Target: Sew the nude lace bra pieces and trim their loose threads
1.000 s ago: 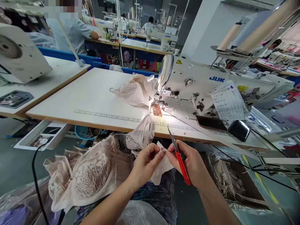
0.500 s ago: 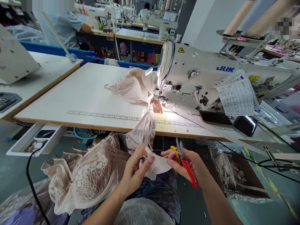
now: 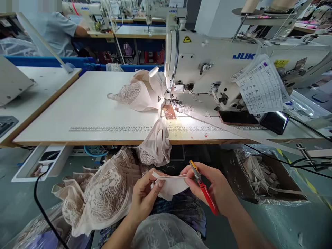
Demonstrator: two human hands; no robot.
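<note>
My left hand (image 3: 145, 193) pinches one edge of a small pale fabric piece (image 3: 171, 186) above my lap. My right hand (image 3: 210, 183) pinches the other edge of that piece and also grips red-handled thread snips (image 3: 204, 190), blades pointing up and left. A pile of lace bra pieces (image 3: 101, 197) lies on my lap to the left. Another lace piece (image 3: 155, 145) hangs over the table's front edge, joined to more lace (image 3: 137, 93) lying beside the needle of the white sewing machine (image 3: 233, 69).
The white table (image 3: 90, 110) carries a printed ruler strip (image 3: 111, 128), two phones (image 3: 275, 121) and a paper chart (image 3: 259, 90). A bag of straps (image 3: 259, 173) sits low right. A black cable (image 3: 44, 211) runs at left. Another person works at the back left.
My hands lowered slightly and stretched the fabric piece flat between them. The snips tilted from pointing up at the table to lying across my right palm. The view shifted down.
</note>
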